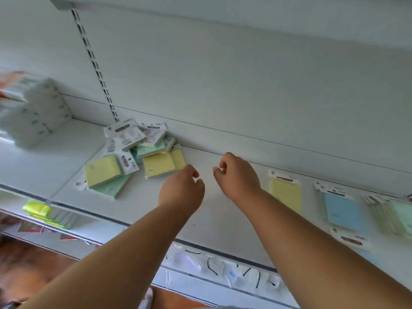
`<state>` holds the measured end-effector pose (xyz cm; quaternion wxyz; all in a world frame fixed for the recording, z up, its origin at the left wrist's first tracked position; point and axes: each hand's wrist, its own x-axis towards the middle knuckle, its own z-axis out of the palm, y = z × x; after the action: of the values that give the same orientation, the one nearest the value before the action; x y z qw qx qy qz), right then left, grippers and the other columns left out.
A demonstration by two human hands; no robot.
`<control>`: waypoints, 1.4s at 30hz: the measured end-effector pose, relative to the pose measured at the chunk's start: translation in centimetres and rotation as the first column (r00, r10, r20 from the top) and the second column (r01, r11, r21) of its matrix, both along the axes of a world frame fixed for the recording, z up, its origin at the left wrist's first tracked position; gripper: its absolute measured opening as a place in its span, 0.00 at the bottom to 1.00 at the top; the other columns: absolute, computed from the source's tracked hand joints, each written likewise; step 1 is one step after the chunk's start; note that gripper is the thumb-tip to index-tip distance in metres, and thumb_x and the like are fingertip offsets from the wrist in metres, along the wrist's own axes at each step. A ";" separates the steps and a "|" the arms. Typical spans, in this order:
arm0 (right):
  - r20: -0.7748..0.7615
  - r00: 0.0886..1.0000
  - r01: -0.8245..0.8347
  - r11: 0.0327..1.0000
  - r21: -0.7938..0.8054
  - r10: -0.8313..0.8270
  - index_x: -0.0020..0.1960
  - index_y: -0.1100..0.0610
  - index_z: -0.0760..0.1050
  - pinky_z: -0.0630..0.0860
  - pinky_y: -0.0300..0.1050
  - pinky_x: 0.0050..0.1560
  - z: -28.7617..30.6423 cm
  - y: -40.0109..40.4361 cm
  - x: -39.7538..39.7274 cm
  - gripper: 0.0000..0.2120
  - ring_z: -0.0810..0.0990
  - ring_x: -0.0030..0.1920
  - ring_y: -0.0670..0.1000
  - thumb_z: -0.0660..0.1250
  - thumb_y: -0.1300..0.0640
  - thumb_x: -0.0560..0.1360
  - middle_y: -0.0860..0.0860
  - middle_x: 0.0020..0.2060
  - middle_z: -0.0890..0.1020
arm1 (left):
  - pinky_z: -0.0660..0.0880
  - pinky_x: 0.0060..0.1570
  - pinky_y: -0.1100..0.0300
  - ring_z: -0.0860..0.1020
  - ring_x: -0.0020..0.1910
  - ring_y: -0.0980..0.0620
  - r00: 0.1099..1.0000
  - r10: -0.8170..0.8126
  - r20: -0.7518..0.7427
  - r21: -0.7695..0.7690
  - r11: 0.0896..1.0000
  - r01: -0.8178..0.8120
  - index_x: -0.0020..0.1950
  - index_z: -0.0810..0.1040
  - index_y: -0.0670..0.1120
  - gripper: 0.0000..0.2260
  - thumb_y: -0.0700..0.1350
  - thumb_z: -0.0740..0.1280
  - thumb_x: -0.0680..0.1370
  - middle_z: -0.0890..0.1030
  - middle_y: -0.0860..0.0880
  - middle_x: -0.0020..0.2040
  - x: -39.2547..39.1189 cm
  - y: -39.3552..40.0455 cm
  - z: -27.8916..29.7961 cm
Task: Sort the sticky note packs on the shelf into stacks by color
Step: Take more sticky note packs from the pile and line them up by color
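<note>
Both hands over the white shelf [223, 219], empty. Left hand [181, 189] has fingers loosely curled, gripping nothing, just beside the near edge of a yellow pack [158, 165]. Right hand [237, 175] likewise half-curled, holding nothing, near the back wall.

Unsorted pile [133, 150] sits left of the hands against the shelf's back: packs overlapping at mixed angles, several white-card side up, some tilted on others. At its front left another yellow pack [102, 170] lies across a green pack [111, 188], long axes running left-right, skewed.

Right of the hands, sorted packs lie flat with header cards toward the back wall, long axis front-to-back: a lone yellow one [286, 195], then a blue stack [342, 210], then a green stack [399, 217] at the frame edge, blurred. One more pack [351, 240] lies nearer the front edge below the blue; colour unclear.

Far left: stacked white boxes [38, 110], blurred. Lower shelf holds neon-yellow items [38, 208] and clear packets [223, 270]. Bare shelf between the hands and the pile.
</note>
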<state>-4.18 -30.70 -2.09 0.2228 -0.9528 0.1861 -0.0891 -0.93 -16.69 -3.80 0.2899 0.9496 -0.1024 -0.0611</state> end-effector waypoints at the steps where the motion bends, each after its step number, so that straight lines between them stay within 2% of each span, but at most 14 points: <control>1: 0.006 1.000 -0.028 1.000 0.007 0.028 0.48 0.52 0.72 0.69 0.43 0.39 0.1 1.7 1.3 0.08 0.76 0.43 0.52 0.64 0.47 0.76 0.48 0.43 0.78 | 0.73 0.43 0.57 0.78 0.47 0.49 1.000 0.006 0.016 -0.002 1.000 -0.005 0.57 0.74 0.54 0.10 0.51 0.60 0.77 0.81 0.53 0.49 1.0 1.7 0.3; 8: 0.068 0.990 -0.133 0.985 0.109 0.126 0.53 0.52 0.76 0.73 0.44 0.46 1.1 13.7 11.8 0.08 0.79 0.49 0.53 0.67 0.51 0.75 0.49 0.47 0.81 | 0.73 0.45 0.55 0.78 0.50 0.44 0.984 0.025 0.178 0.019 0.999 -0.028 0.58 0.75 0.51 0.11 0.49 0.62 0.77 0.76 0.49 0.58 10.5 13.5 2.0; 11: -0.004 0.993 -0.114 0.984 0.136 0.116 0.62 0.53 0.75 0.73 0.46 0.47 1.0 16.9 15.5 0.15 0.78 0.54 0.56 0.62 0.52 0.77 0.52 0.56 0.80 | 0.73 0.54 0.53 0.77 0.59 0.44 0.996 0.026 0.088 0.035 0.999 -0.029 0.67 0.72 0.50 0.18 0.50 0.64 0.77 0.72 0.49 0.66 14.0 16.3 1.8; 14: -0.122 0.991 -0.054 0.996 0.077 0.063 0.68 0.54 0.71 0.69 0.46 0.45 0.6 18.5 17.5 0.19 0.77 0.54 0.57 0.59 0.52 0.77 0.54 0.60 0.76 | 0.72 0.57 0.55 0.76 0.61 0.46 0.997 -0.053 -0.050 0.034 0.998 0.055 0.68 0.72 0.50 0.20 0.50 0.65 0.77 0.75 0.48 0.66 16.2 17.5 1.3; 18: -0.160 0.984 0.099 0.986 0.134 -0.078 0.63 0.58 0.72 0.66 0.42 0.38 0.9 19.4 19.1 0.16 0.74 0.47 0.55 0.59 0.56 0.77 0.56 0.58 0.75 | 0.72 0.53 0.58 0.77 0.59 0.47 0.987 -0.144 -0.077 -0.016 0.990 0.143 0.66 0.74 0.49 0.16 0.48 0.63 0.78 0.77 0.48 0.63 17.5 18.2 1.0; 20: -0.222 0.974 0.086 0.982 0.166 -0.048 0.58 0.58 0.73 0.68 0.43 0.35 1.0 19.5 19.8 0.13 0.77 0.45 0.54 0.59 0.57 0.76 0.55 0.53 0.78 | 0.72 0.52 0.58 0.77 0.59 0.47 0.985 -0.149 -0.084 -0.023 0.989 0.148 0.67 0.75 0.49 0.17 0.48 0.62 0.79 0.74 0.48 0.65 18.0 18.5 0.8; 24: -0.148 0.972 0.230 0.848 0.477 -0.180 0.47 0.59 0.78 0.72 0.44 0.33 1.2 19.3 19.9 0.10 0.76 0.34 0.53 0.58 0.58 0.75 0.55 0.40 0.81 | 0.76 0.51 0.54 0.79 0.51 0.43 0.975 -0.148 -0.167 -0.132 0.983 0.127 0.62 0.78 0.44 0.20 0.56 0.55 0.82 0.76 0.41 0.60 18.6 18.8 1.1; 27: -0.065 0.968 0.213 0.654 0.726 -0.244 0.47 0.57 0.82 0.69 0.39 0.31 2.2 20.1 18.3 0.12 0.74 0.31 0.50 0.60 0.59 0.77 0.50 0.39 0.83 | 0.77 0.37 0.54 0.80 0.36 0.44 0.890 -0.116 -0.441 -0.471 0.874 -0.119 0.53 0.77 0.45 0.22 0.60 0.52 0.82 0.81 0.40 0.43 18.5 18.8 2.8; 30: 0.048 0.990 0.061 0.702 0.710 -0.135 0.45 0.52 0.83 0.68 0.36 0.27 2.7 21.2 16.3 0.16 0.70 0.24 0.45 0.58 0.63 0.77 0.43 0.26 0.79 | 0.69 0.28 0.59 0.73 0.24 0.49 0.741 -0.234 -0.630 -0.672 0.642 -0.369 0.45 0.79 0.44 0.17 0.55 0.60 0.82 0.77 0.43 0.32 18.1 18.7 3.6; 32: 0.125 0.971 0.077 0.763 0.642 -0.203 0.42 0.50 0.83 0.68 0.38 0.31 2.5 20.7 15.4 0.16 0.70 0.24 0.43 0.59 0.64 0.75 0.40 0.24 0.77 | 0.69 0.25 0.60 0.71 0.24 0.50 0.684 -0.316 -0.658 -0.730 0.491 -0.475 0.46 0.78 0.43 0.09 0.46 0.63 0.81 0.76 0.44 0.32 17.6 18.4 3.3; 34: 0.163 0.929 0.184 0.797 0.576 -0.333 0.40 0.50 0.81 0.68 0.38 0.34 2.2 19.2 14.4 0.10 0.71 0.28 0.42 0.63 0.59 0.74 0.39 0.24 0.77 | 0.69 0.24 0.61 0.71 0.24 0.50 0.655 -0.362 -0.664 -0.742 0.427 -0.516 0.48 0.77 0.43 0.05 0.42 0.63 0.81 0.76 0.44 0.33 16.9 18.1 2.9; 37: 0.093 0.894 0.278 0.705 0.653 -0.439 0.36 0.53 0.75 0.68 0.41 0.32 2.0 16.8 12.0 0.09 0.71 0.27 0.48 0.69 0.50 0.72 0.46 0.28 0.75 | 0.67 0.25 0.60 0.70 0.24 0.49 0.613 -0.476 -0.631 -0.772 0.463 -0.435 0.48 0.76 0.42 0.05 0.43 0.62 0.80 0.74 0.42 0.33 15.0 17.2 2.4; 39: 0.054 0.909 0.221 0.586 0.780 -0.414 0.37 0.56 0.74 0.62 0.39 0.26 2.0 15.6 10.1 0.10 0.66 0.23 0.47 0.71 0.52 0.73 0.49 0.26 0.72 | 0.67 0.25 0.61 0.69 0.23 0.50 0.602 -0.512 -0.613 -0.777 0.529 -0.341 0.48 0.75 0.43 0.04 0.43 0.62 0.80 0.73 0.43 0.33 13.2 16.0 2.3; 42: 0.103 0.896 0.156 0.523 0.838 -0.432 0.35 0.55 0.75 0.58 0.35 0.21 2.1 13.3 7.1 0.10 0.63 0.19 0.43 0.70 0.60 0.75 0.44 0.22 0.70 | 0.68 0.26 0.60 0.71 0.23 0.50 0.723 -0.414 -0.553 -0.727 0.663 -0.176 0.44 0.76 0.45 0.04 0.41 0.65 0.79 0.75 0.46 0.33 10.9 13.7 1.8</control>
<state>2.90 -17.38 -0.03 0.6399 -0.6720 0.3301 -0.1731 9.93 -2.97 -1.98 0.6589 0.6468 -0.0721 -0.3772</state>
